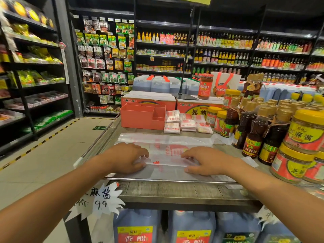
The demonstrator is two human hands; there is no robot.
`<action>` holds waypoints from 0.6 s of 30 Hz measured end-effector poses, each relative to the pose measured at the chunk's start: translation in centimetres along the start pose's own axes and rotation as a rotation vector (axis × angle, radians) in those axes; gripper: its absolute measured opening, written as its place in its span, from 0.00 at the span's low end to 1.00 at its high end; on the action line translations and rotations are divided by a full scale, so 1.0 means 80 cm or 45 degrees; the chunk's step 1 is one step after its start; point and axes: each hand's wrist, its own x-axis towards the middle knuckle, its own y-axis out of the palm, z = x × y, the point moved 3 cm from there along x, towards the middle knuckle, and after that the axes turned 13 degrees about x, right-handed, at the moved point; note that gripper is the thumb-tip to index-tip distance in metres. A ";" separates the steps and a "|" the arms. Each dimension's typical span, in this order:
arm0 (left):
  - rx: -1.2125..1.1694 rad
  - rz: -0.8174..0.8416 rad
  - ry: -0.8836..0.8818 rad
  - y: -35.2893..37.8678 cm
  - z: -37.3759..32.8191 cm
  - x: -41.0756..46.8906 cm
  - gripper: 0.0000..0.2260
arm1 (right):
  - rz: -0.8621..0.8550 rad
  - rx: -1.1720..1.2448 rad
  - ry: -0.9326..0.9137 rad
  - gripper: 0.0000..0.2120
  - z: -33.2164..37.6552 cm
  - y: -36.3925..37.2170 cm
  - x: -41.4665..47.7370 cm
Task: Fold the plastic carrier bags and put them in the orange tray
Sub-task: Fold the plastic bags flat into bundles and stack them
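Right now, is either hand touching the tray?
No, left hand and right hand hold the bag; the tray stands farther back.

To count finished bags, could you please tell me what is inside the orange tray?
Only dividers show inside the orange tray; no bags are visible. Its front wall hides the floor.

Both hands down on the grey wood table (175,190): left hand (128,157) & right hand (206,161) pinch a fold in the flat translucent red-printed plastic carrier bag (168,149). Behind it, folded bags (184,123) stacked just beside the orange plastic tray (138,118). Yellow-lidded jars & dark bottles (263,130) crowd the right.
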 end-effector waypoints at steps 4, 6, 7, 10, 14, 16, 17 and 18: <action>-0.023 -0.106 -0.043 -0.004 0.002 0.000 0.18 | -0.021 -0.053 -0.011 0.22 -0.001 0.000 0.003; -0.082 -0.178 -0.063 -0.008 0.002 0.002 0.19 | -0.035 -0.043 -0.011 0.17 -0.001 -0.002 0.006; -0.099 -0.227 -0.068 -0.010 0.002 0.003 0.21 | -0.045 -0.026 -0.002 0.15 -0.001 -0.004 0.007; -0.083 -0.335 -0.123 -0.018 0.006 0.007 0.18 | -0.120 0.064 0.042 0.17 -0.004 -0.014 0.014; -0.091 -0.374 -0.266 -0.026 0.016 0.017 0.12 | -0.207 0.147 0.063 0.15 -0.013 -0.032 0.032; -0.059 -0.421 -0.317 -0.029 0.019 0.024 0.12 | -0.220 0.160 0.078 0.13 -0.016 -0.041 0.044; -0.049 -0.445 -0.338 -0.028 0.020 0.029 0.11 | -0.223 0.165 0.087 0.13 -0.017 -0.045 0.050; -0.043 -0.460 -0.358 -0.027 0.020 0.033 0.11 | -0.227 0.168 0.095 0.13 -0.019 -0.047 0.056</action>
